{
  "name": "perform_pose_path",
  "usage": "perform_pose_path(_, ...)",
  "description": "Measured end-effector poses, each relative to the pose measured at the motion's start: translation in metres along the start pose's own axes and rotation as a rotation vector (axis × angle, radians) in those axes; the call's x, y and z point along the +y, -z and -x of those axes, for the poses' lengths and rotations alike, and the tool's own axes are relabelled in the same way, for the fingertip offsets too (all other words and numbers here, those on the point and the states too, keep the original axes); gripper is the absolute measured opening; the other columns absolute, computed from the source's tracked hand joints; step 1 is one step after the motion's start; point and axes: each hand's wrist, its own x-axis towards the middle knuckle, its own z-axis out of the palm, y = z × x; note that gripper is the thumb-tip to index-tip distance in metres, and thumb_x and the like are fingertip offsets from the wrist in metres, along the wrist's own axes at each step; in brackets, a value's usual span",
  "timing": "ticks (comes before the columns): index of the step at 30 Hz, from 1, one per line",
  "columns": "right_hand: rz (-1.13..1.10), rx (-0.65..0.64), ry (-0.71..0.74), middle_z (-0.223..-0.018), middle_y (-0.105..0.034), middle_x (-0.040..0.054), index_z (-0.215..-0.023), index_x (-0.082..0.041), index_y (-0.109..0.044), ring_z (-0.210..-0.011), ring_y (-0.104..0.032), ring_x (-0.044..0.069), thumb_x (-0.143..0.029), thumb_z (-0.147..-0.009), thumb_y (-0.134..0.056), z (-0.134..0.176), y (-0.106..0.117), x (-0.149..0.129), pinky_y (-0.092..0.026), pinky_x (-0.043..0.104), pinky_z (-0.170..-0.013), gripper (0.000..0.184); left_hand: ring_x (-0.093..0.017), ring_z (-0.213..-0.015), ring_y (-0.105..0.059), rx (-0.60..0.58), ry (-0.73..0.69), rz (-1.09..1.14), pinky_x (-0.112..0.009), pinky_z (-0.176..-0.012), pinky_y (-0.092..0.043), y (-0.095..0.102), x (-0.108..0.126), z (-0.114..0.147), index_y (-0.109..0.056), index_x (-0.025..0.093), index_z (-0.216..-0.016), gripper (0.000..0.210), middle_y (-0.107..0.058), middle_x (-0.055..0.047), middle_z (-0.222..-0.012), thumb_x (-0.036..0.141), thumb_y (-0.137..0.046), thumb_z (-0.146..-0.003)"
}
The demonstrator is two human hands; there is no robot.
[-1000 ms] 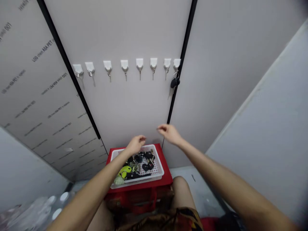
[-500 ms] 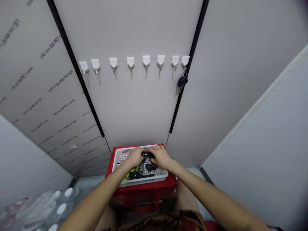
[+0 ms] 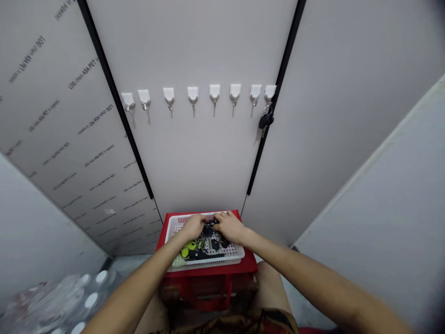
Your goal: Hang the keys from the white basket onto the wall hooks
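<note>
A white plastic basket (image 3: 239, 253) with a perforated bottom holds several keys, key fobs and key rings. Over its far half, my left hand (image 3: 193, 227) is closed with its fingertips on a bunch of black keys (image 3: 208, 229). From the other side, my right hand (image 3: 229, 226) has its fingers curled onto the same bunch. Below the hands lie more dark key fobs (image 3: 215, 244), a yellow-green key tag (image 3: 185, 252) and a long black strip (image 3: 201, 255). Fingers hide part of the bunch.
The basket rests on a red bag (image 3: 248, 265) between my knees. Several white hooks (image 3: 193, 94) line the wall ahead; car keys (image 3: 266, 120) hang from the rightmost. Capped plastic bottles (image 3: 91, 300) stand at lower left.
The view has shifted slightly, so the hooks and basket sit a little further right and lower. Between my fingers the black keys have turned, and my hands stay over the basket.
</note>
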Motion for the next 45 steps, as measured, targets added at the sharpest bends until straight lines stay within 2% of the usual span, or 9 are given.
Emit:
perform_pose_path(8,-0.012,-0.038,0.037,-0.081,-0.051,0.0057,-0.075,-0.02,-0.058,-0.073,-0.048,0.017,-0.021,-0.068,-0.042,-0.002,0.001,0.007,-0.033,0.028,-0.061,0.018,-0.012,-0.079,-0.052,-0.032,0.069,0.037,-0.021,-0.071,-0.036,0.003,-0.004,0.005,-0.056,0.016,-0.087,0.035,-0.058,-0.005,-0.09,0.006,-0.034,-0.061)
perform_pose_path(12,-0.271,-0.011,0.03,-0.084,-0.051,0.0019,-0.076,-0.022,-0.057,-0.069,-0.049,0.011,-0.016,-0.064,-0.044,0.003,0.003,0.018,-0.034,0.021,-0.059,0.019,-0.012,-0.077,-0.052,-0.044,0.05,0.044,-0.021,-0.07,-0.036,0.005,-0.005,0.008,-0.056,0.016,-0.087,0.034,-0.059,-0.004,-0.087,0.007,-0.035,-0.061)
perform_pose_path(15,-0.44,0.101,-0.001,-0.09,-0.049,0.0018,-0.073,-0.02,-0.056,-0.072,-0.048,0.01,-0.014,-0.062,-0.046,0.007,0.007,0.021,-0.035,0.02,-0.063,0.016,-0.013,-0.077,-0.051,-0.054,-0.008,0.065,-0.021,-0.07,-0.036,0.005,-0.002,0.009,-0.056,0.016,-0.083,0.032,-0.06,-0.003,-0.084,0.007,-0.036,-0.061)
perform_pose_path(22,-0.89,0.339,-0.142,-0.076,-0.051,0.0025,-0.062,-0.014,-0.053,-0.068,-0.047,0.009,-0.016,-0.061,-0.05,0.005,0.015,0.022,-0.037,0.022,-0.064,0.005,-0.012,-0.08,-0.049,0.001,-0.064,0.281,-0.022,-0.073,-0.036,0.004,0.01,0.006,-0.05,0.014,-0.092,0.039,-0.056,-0.003,-0.091,0.003,-0.044,-0.055)
perform_pose_path(27,-1.297,0.278,-0.233,-0.053,-0.05,-0.0036,-0.063,-0.014,-0.051,-0.051,-0.046,0.007,-0.028,-0.063,-0.047,0.001,0.024,0.018,-0.038,0.021,-0.053,0.015,-0.012,-0.073,-0.049,-0.022,-0.119,0.511,-0.023,-0.069,-0.038,0.003,0.019,0.002,-0.051,0.011,-0.087,0.031,-0.057,-0.002,-0.082,0.01,-0.051,-0.056)
perform_pose_path(30,-1.469,0.309,-0.3,-0.048,-0.049,-0.0052,-0.064,-0.014,-0.049,-0.045,-0.045,0.006,-0.034,-0.062,-0.047,0.0,0.033,0.015,-0.037,0.019,-0.048,0.02,-0.012,-0.073,-0.05,-0.03,-0.115,0.662,-0.023,-0.067,-0.038,0.003,0.026,0.003,-0.052,0.011,-0.083,0.025,-0.057,-0.003,-0.081,0.016,-0.052,-0.059)
perform_pose_path(35,-1.567,0.389,-0.378,-0.045,-0.049,-0.0052,-0.064,-0.014,-0.046,-0.041,-0.044,0.005,-0.036,-0.062,-0.047,-0.002,0.047,0.017,-0.036,0.019,-0.047,0.022,-0.012,-0.074,-0.051,-0.009,-0.071,0.788,-0.023,-0.068,-0.038,0.013,0.035,0.006,-0.051,0.011,-0.086,0.03,-0.057,-0.003,-0.084,0.012,-0.053,-0.056)
perform_pose_path(40,-1.51,0.524,-0.338,-0.052,-0.051,-0.0027,-0.066,-0.013,-0.049,-0.047,-0.045,0.005,-0.034,-0.064,-0.045,-0.002,0.068,0.029,-0.036,0.019,-0.051,0.022,-0.013,-0.084,-0.049,-0.009,-0.14,0.686,-0.026,-0.079,-0.034,0.034,0.04,0.001,-0.051,0.013,-0.089,0.04,-0.056,-0.004,-0.092,-0.001,-0.047,-0.052)
perform_pose_path(45,-1.459,0.663,-0.273,-0.065,-0.055,0.0009,-0.067,-0.013,-0.05,-0.052,-0.047,0.005,-0.034,-0.064,-0.045,-0.001,0.108,0.05,-0.037,0.019,-0.053,0.022,-0.011,-0.086,-0.049,0.159,-0.154,0.662,-0.026,-0.081,-0.034,0.068,0.06,-0.021,-0.051,0.013,-0.089,0.035,-0.056,-0.005,-0.094,-0.001,-0.036,-0.059)
